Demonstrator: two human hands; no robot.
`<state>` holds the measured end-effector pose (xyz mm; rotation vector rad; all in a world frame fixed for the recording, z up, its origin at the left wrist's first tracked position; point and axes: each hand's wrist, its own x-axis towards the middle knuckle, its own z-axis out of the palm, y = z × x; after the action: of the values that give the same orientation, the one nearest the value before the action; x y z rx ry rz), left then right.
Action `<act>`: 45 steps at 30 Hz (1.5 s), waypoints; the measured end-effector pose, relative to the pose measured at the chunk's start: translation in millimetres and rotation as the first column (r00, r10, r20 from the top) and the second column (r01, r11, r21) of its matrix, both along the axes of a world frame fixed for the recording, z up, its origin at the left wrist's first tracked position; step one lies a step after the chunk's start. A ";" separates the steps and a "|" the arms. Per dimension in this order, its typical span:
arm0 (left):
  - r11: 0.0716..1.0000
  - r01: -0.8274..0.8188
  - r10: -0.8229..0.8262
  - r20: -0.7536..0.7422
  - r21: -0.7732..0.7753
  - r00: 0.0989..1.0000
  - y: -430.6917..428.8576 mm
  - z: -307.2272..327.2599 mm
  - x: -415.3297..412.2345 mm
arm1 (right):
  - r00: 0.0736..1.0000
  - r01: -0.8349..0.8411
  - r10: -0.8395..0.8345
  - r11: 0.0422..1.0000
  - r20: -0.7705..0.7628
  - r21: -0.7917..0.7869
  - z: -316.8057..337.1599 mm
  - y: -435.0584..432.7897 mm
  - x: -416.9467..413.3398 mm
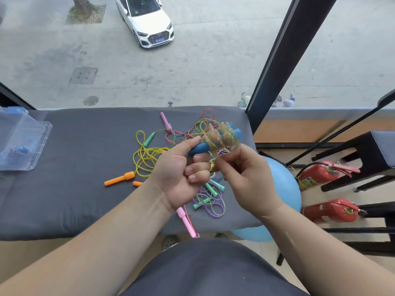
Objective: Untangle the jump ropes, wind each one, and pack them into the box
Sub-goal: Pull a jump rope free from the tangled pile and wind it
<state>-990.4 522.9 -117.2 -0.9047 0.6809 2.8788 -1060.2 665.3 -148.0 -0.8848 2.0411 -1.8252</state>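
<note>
One wound blue rope bundle (18, 151) inside clear plastic box (46, 129), far to the left of left hand (177, 178). Fingers curled round blue-handled jump rope (201, 148) wrapped in multicoloured cord; right hand (245, 178) pinching that cord. Below both, tangled coloured ropes (149, 154) on grey padded bench (74, 189).

Grey padded bench (85, 199), tangled jump ropes (149, 157), clear plastic box (32, 133)

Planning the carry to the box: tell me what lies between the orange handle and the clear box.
Head view: only bare grey cushion between the orange handle and the clear box.
</note>
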 end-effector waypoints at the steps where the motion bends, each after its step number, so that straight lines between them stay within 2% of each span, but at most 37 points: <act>1: 1.000 0.021 -0.021 0.006 -0.016 1.000 -2.3 0.0 0.8 | 0.991 -0.063 0.064 0.998 0.114 -0.012 2.9 0.0 -3.7; 3: 0.991 0.101 -0.098 0.031 -0.089 0.995 -9.2 -1.8 5.4 | 0.950 -0.206 0.199 0.978 0.241 0.003 7.0 3.8 -13.5; 5: 0.962 0.204 -0.196 0.061 -0.179 0.979 -14.8 -4.9 11.5 | 0.922 -0.334 0.306 0.938 0.239 0.090 6.4 11.0 -25.7; 8: 0.879 0.351 -0.325 0.134 -0.321 0.936 -17.4 -11.5 19.3 | 0.892 -0.449 0.400 0.837 0.211 0.312 -2.3 17.3 -46.7; 10: 0.784 0.447 -0.391 0.217 -0.431 0.895 -15.0 -16.0 22.6 | 0.864 -0.493 0.471 0.713 0.181 0.498 -7.4 15.3 -59.9; 13: 0.629 0.545 -0.442 0.321 -0.554 0.838 -9.6 -26.3 25.1 | 0.775 -0.485 0.625 0.498 0.090 0.719 -5.4 2.0 -66.8; 16: 0.532 0.562 -0.413 0.386 -0.633 0.825 -4.9 -37.5 26.0 | 0.691 -0.322 0.721 0.375 -0.055 0.869 -3.6 -15.0 -57.2; 19: 0.463 0.548 -0.352 0.424 -0.696 0.835 -2.6 -42.8 26.4 | 0.679 -0.215 0.723 0.367 -0.132 0.905 -6.4 -25.5 -45.3; 23: 0.237 0.549 -0.331 0.464 -0.802 0.821 -0.7 -43.2 23.1 | 0.738 -0.248 0.664 0.428 -0.117 0.869 -7.5 -33.1 -42.6; 26: 0.139 0.560 -0.306 0.503 -0.817 0.808 2.1 -48.9 23.4 | 0.777 -0.256 0.620 0.470 -0.110 0.844 -8.4 -39.2 -35.2; 27: 0.160 0.548 -0.272 0.497 -0.821 0.824 3.3 -50.3 23.0 | 0.797 -0.245 0.591 0.505 -0.125 0.828 -7.5 -39.4 -32.4; 28: 0.240 0.517 -0.229 0.470 -0.822 0.853 4.5 -50.2 21.4 | 0.820 -0.227 0.553 0.553 -0.149 0.802 -4.7 -38.3 -29.3; 31: 0.561 0.340 -0.118 0.334 -0.755 0.935 5.4 -40.0 12.3 | 0.859 -0.136 0.431 0.713 -0.277 0.688 5.9 -31.3 -22.1; 35: 0.766 0.243 -0.073 0.296 -0.594 0.953 2.1 -31.4 5.8 | 0.857 -0.037 0.275 0.876 -0.435 0.481 7.0 -19.4 -13.5; 40: 0.891 0.169 -0.046 0.286 -0.421 0.957 8.7 -25.5 -1.5 | 0.829 0.110 0.126 0.918 -0.545 0.380 3.7 -15.2 -8.0; 45: 0.924 0.137 -0.024 0.303 -0.357 0.953 1.8 -25.7 -5.1 | 0.857 0.216 0.008 0.902 -0.515 0.374 9.5 -14.5 -8.1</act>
<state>-995.5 524.7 -142.9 -1.2778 1.2242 2.5015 -1068.3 650.9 -138.6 -1.2289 2.7116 -1.1762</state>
